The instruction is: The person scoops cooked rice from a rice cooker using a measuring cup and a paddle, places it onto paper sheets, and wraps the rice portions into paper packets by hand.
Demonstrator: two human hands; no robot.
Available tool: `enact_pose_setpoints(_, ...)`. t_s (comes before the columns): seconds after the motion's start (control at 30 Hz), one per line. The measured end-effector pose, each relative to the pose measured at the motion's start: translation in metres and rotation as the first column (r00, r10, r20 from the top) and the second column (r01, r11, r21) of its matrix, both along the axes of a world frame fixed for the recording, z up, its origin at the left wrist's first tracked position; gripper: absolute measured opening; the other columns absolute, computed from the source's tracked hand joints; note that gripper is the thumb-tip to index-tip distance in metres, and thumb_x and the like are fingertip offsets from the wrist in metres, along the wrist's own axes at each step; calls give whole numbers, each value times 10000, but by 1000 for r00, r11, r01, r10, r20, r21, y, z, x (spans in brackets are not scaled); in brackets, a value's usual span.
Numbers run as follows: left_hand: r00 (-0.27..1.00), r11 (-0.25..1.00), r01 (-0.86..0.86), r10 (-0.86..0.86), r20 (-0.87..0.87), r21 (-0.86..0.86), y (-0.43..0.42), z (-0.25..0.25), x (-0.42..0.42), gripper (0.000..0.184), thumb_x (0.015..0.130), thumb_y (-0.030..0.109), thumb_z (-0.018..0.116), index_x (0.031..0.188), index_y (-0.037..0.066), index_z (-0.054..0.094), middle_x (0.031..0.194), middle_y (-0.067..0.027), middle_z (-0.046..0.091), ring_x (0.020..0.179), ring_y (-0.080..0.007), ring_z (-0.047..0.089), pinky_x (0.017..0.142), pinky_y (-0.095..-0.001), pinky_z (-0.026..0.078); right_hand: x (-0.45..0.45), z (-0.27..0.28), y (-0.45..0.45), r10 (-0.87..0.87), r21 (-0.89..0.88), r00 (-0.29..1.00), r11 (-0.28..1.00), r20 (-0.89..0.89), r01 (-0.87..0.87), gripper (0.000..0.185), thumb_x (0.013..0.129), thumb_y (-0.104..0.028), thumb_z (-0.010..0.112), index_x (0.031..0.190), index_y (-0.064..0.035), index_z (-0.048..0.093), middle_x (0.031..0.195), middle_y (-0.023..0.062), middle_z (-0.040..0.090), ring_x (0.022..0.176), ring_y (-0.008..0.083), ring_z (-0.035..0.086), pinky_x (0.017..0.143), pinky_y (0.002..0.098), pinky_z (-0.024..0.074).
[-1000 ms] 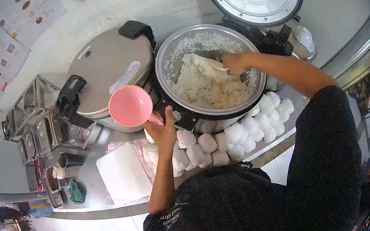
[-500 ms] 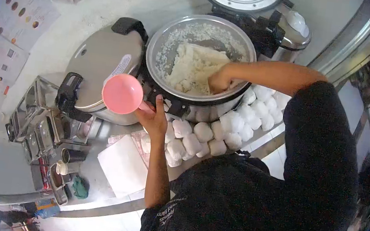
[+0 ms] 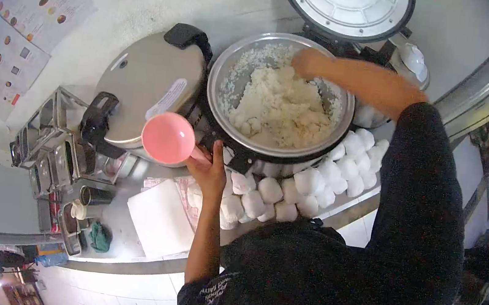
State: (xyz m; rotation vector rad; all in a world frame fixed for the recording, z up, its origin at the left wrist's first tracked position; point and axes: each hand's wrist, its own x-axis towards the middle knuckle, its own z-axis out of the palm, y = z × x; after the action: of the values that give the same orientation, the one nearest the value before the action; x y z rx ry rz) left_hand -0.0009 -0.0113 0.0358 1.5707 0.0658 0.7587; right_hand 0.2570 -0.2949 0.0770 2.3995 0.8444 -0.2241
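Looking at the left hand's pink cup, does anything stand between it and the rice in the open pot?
Yes: the metal rim stands between the pink cup, in the left hand, and the rice. The open lid is not in the way; the right hand is at the far side.

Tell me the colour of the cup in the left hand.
The cup is pink, seen best in the head view.

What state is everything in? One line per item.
left cooker's lid: closed
right cooker's lid: raised
pot: uncovered
rice: clumpy
pink scoop: held, looks empty
left hand: gripping scoop handle
right hand: over pot, grip unclear
green cloth: crumpled
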Motion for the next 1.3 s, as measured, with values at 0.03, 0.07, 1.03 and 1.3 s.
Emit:
enact_pose_setpoints(0.03,997,1000,-1,0,-76,-2,2,0,-5,562,844,33,714,1281,-47,372,1201,-111,476,1018,-165,483,853,-267,427,2,-10,5,4,36,1000,999,-5,-4,188,759,-208,684,807,-32,730,881,162,709,860,317,688,683,449,545)
enact_pose_setpoints(0.07,999,999,-8,6,-53,-32,-1,0,-4,525,849,46,713,1258,-47,398,1166,-111,492,1005,-165,485,850,-269,426,5,-11,19,-39,29,998,999,-54,40,155,761,-179,674,809,-44,733,880,145,714,847,320,688,664,456,545)
enact_pose_setpoints(1.03,989,985,17,-42,-142,-173,4,-14,1,606,824,34,740,1309,-28,381,1271,-127,469,1153,-180,454,966,-272,364,-16,31,88,13,-348,776,889,-631,-298,509,990,-363,396,962,57,682,1002,238,669,934,418,624,826,518,482)
enact_pose_setpoints(1.3,999,982,-39,32,-38,-187,-1,-9,4,297,822,27,740,745,63,456,632,45,363,561,-61,313,508,-217,249,-8,-3,105,-51,-447,737,822,-674,-353,552,1020,-343,343,970,115,646,1046,266,636,979,440,595,835,525,474)
